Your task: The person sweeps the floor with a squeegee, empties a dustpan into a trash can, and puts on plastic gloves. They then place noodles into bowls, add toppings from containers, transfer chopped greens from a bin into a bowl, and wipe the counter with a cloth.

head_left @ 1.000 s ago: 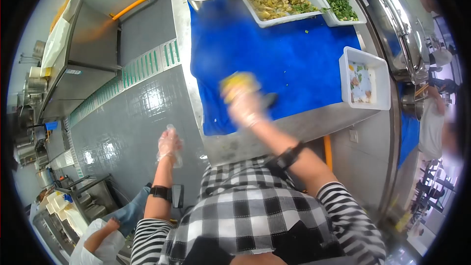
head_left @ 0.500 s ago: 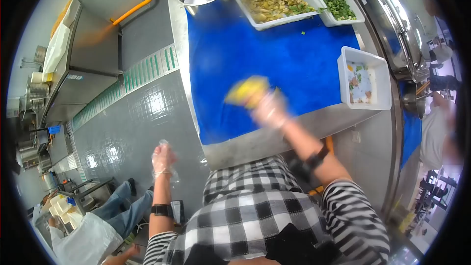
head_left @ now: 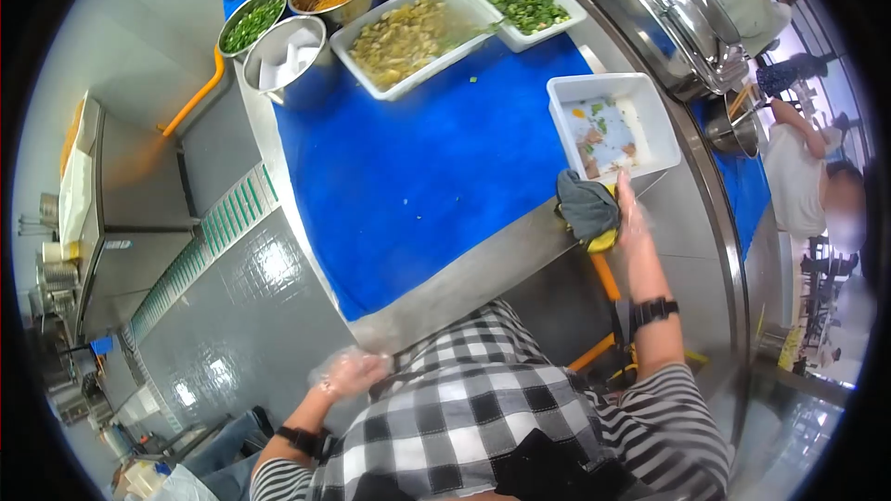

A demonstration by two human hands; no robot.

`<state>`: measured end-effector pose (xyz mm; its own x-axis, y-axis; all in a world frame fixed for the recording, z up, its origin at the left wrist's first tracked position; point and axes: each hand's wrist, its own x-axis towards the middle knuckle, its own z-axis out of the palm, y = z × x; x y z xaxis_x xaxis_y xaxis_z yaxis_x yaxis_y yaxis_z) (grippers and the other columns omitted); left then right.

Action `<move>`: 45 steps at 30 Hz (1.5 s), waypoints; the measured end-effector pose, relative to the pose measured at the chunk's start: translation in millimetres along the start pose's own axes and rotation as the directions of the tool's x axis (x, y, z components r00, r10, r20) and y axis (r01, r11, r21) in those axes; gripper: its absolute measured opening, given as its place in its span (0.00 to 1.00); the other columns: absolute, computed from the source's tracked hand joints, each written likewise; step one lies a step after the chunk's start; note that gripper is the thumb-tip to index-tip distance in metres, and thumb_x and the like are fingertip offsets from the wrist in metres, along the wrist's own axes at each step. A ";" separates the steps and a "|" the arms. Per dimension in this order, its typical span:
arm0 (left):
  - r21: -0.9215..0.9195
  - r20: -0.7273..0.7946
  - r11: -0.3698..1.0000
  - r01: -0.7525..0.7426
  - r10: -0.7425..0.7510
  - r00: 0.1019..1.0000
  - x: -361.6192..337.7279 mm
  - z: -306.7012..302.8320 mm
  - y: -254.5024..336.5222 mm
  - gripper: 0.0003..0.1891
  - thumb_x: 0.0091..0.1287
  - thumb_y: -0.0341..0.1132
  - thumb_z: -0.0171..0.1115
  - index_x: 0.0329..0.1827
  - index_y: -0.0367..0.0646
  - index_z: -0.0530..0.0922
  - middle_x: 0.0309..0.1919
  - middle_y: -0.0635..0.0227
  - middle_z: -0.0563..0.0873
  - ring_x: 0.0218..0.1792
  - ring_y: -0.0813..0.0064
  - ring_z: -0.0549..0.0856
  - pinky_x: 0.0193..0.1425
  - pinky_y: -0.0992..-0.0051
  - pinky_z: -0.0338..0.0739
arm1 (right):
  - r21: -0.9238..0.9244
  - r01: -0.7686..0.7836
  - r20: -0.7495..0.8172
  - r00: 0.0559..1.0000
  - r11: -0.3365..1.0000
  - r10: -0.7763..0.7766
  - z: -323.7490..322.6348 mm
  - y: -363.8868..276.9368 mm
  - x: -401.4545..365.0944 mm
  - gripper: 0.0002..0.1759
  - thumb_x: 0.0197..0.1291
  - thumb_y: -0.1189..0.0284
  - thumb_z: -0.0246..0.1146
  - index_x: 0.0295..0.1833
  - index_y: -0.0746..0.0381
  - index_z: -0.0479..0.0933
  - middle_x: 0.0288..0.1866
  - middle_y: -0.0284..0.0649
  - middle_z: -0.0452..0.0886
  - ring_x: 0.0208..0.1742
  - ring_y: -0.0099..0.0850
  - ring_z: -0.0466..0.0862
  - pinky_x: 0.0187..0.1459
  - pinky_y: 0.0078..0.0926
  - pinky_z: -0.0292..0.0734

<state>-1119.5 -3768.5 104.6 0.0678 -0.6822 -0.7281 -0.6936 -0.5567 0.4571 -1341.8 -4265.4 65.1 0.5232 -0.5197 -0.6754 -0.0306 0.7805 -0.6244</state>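
Observation:
My right hand [head_left: 634, 221], in a clear plastic glove, is closed on a grey and yellow cloth [head_left: 588, 208]. The bunched cloth is at the table's front edge, right beside the near corner of a white plastic tub [head_left: 661, 134]. Scraps of food lie on the tub's bottom. My left hand [head_left: 358, 372], gloved in the same loose plastic, has its fingers curled in and nothing visible in them. It is beside my checked apron [head_left: 464, 390], close to the table's front left corner. A few small crumbs dot the blue mat [head_left: 418, 158].
Along the back stand a white tray of pickled vegetables [head_left: 382, 93], a tray of chopped greens [head_left: 577, 22], a metal bowl with white paper [head_left: 316, 70] and other filled bowls. Steel chafing dishes [head_left: 719, 28] line the right. Other people are at right and lower left.
My right hand has moved right with the cloth, from over the blue mat to beside the white tub. My left hand has come in toward my apron. The view has shifted.

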 end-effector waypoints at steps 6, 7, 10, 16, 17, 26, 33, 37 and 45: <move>-0.631 -0.373 0.775 0.047 -0.355 0.857 -6.5 37.9 -59.8 0.14 0.61 0.39 0.58 0.46 0.42 0.77 0.28 0.67 0.83 0.29 0.79 0.79 0.36 0.76 0.74 | -0.445 0.107 -0.242 0.942 0.889 -0.234 -26.4 -16.6 39.9 0.27 0.49 0.58 0.61 0.51 0.65 0.74 0.45 0.35 0.76 0.44 0.25 0.74 0.40 0.24 0.69; -0.677 -0.428 0.735 -0.032 -0.358 0.830 -9.7 25.0 -43.6 0.14 0.62 0.37 0.58 0.45 0.38 0.77 0.29 0.66 0.82 0.31 0.81 0.78 0.36 0.77 0.74 | -0.448 0.123 -0.227 0.942 0.886 -0.246 -5.5 -24.5 21.5 0.27 0.49 0.58 0.61 0.51 0.65 0.74 0.45 0.35 0.76 0.44 0.25 0.74 0.40 0.24 0.69; -0.778 -0.346 0.627 0.048 -0.491 0.800 -3.8 25.7 -52.5 0.13 0.62 0.38 0.56 0.44 0.40 0.78 0.33 0.62 0.83 0.33 0.76 0.80 0.39 0.75 0.74 | -0.555 0.207 -0.135 0.933 0.806 -0.332 29.6 -10.7 -4.9 0.17 0.48 0.62 0.64 0.36 0.66 0.79 0.30 0.31 0.76 0.31 0.21 0.71 0.33 0.22 0.67; -0.495 -0.579 0.863 -0.098 -0.244 0.778 12.5 -16.7 -71.9 0.11 0.62 0.34 0.53 0.44 0.37 0.76 0.28 0.73 0.79 0.30 0.83 0.76 0.36 0.78 0.73 | -0.669 0.289 0.109 0.949 0.685 -0.294 121.1 33.1 21.0 0.19 0.46 0.61 0.65 0.35 0.68 0.78 0.30 0.33 0.76 0.32 0.22 0.70 0.34 0.25 0.67; -0.503 -0.584 0.859 -0.093 -0.258 0.770 12.7 -23.1 -77.5 0.11 0.62 0.34 0.53 0.44 0.37 0.76 0.28 0.73 0.79 0.30 0.83 0.76 0.36 0.78 0.73 | -0.714 0.219 0.054 0.964 0.664 -0.261 129.8 44.7 39.9 0.18 0.50 0.63 0.63 0.40 0.68 0.78 0.34 0.33 0.77 0.36 0.21 0.73 0.38 0.23 0.68; -0.664 -0.469 0.745 -0.062 -0.350 0.811 -6.5 5.5 -236.9 0.12 0.63 0.39 0.54 0.43 0.39 0.76 0.26 0.72 0.78 0.29 0.81 0.76 0.35 0.77 0.72 | -0.321 0.236 0.098 0.972 0.917 -0.215 226.7 124.0 -58.2 0.13 0.55 0.69 0.59 0.43 0.65 0.76 0.39 0.36 0.78 0.40 0.25 0.79 0.46 0.24 0.74; -0.755 -0.429 0.656 -0.010 -0.482 0.764 -62.0 0.6 -355.2 0.13 0.62 0.40 0.55 0.39 0.38 0.76 0.25 0.72 0.78 0.25 0.82 0.76 0.31 0.77 0.72 | -0.895 0.402 0.262 0.824 0.192 -0.503 369.2 289.1 33.7 0.18 0.60 0.56 0.54 0.38 0.61 0.77 0.36 0.37 0.78 0.37 0.27 0.77 0.38 0.27 0.74; -0.835 -0.454 0.524 -0.167 -0.484 0.748 -56.4 -68.1 -386.9 0.11 0.62 0.39 0.55 0.37 0.40 0.74 0.26 0.72 0.78 0.22 0.82 0.76 0.25 0.79 0.72 | -0.406 0.154 0.401 0.916 0.901 0.024 476.2 317.3 -6.1 0.18 0.53 0.66 0.64 0.45 0.68 0.77 0.44 0.37 0.79 0.44 0.26 0.77 0.48 0.24 0.71; -0.725 -0.594 0.584 -0.366 -0.260 0.761 36.1 -300.0 -356.2 0.14 0.64 0.41 0.54 0.43 0.39 0.73 0.28 0.69 0.79 0.24 0.80 0.77 0.25 0.79 0.74 | 0.431 -0.166 0.433 0.900 0.887 -0.041 506.0 216.3 -10.0 0.22 0.61 0.63 0.54 0.53 0.69 0.69 0.53 0.48 0.74 0.53 0.39 0.76 0.58 0.39 0.70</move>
<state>-654.9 -3737.0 68.8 0.6581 -0.6562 -0.3693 0.0899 -0.4185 0.9038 -922.6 -3915.6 135.4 0.8411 -0.3499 -0.4125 0.2527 0.9284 -0.2723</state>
